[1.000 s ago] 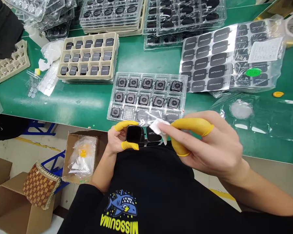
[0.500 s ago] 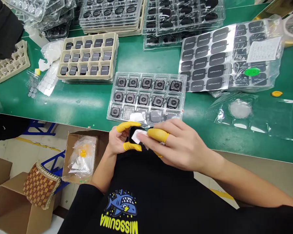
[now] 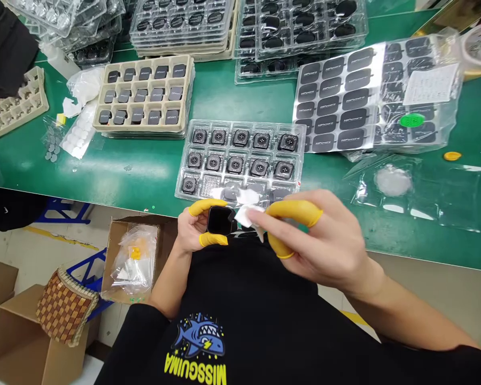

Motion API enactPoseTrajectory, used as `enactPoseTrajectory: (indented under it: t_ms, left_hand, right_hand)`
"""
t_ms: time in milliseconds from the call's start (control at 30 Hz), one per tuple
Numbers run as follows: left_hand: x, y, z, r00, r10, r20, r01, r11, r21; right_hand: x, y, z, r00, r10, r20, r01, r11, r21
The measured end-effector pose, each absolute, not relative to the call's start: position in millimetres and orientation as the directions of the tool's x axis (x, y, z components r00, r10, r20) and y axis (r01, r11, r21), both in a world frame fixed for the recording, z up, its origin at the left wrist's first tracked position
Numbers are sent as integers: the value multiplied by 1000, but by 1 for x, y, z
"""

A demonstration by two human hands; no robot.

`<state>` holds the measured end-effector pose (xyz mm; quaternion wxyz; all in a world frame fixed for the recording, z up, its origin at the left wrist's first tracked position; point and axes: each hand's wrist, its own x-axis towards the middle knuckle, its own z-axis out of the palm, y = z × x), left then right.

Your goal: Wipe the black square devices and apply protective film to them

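Observation:
Between thumb and fingers, my left hand [image 3: 192,227] grips a black square smartwatch body [image 3: 219,220] by its edges, its dark glossy face turned up. Yellow finger cots cover some fingertips on both hands. My right hand [image 3: 324,240] pinches a folded white wiping cloth [image 3: 248,215], just right of the watch and apart from its face. Right beyond both hands lies a clear plastic tray [image 3: 179,179] with several black watch bodies [image 3: 235,163], sensor side up; the near row is partly hidden by the cloth and my hand.
Beige trays of small dark parts [image 3: 144,127] stand stacked at left. Sheets of dark labels [image 3: 336,101] and a clear bag [image 3: 425,176] lie to the right. Stacked clear trays [image 3: 304,51] line the back. Below the green table's edge [image 3: 104,201] stands an open cardboard box [image 3: 116,291].
My right hand has drawn the white cloth off the watch face, moving to the right. The watch now shows its black face, and my left hand has barely moved.

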<state>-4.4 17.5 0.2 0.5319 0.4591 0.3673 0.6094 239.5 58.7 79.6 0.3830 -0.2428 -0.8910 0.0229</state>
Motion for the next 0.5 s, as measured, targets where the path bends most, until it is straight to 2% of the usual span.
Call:
enactPoseTrajectory:
  t_ms: [200, 400, 500]
  left_hand:
    - [-5, 17, 3, -33, 984, 174, -282, -176, 943]
    - [-5, 13, 2, -10, 985, 171, -271, -167, 948]
    - [-5, 14, -1, 24, 984, 175, -238, -164, 957]
  right_hand:
    - [230, 50, 83, -691, 335, 641, 216, 941, -260]
    - [231, 53, 78, -701, 340, 627, 225, 939, -259]
    - [223, 58, 76, -719, 336, 609, 269, 942, -202]
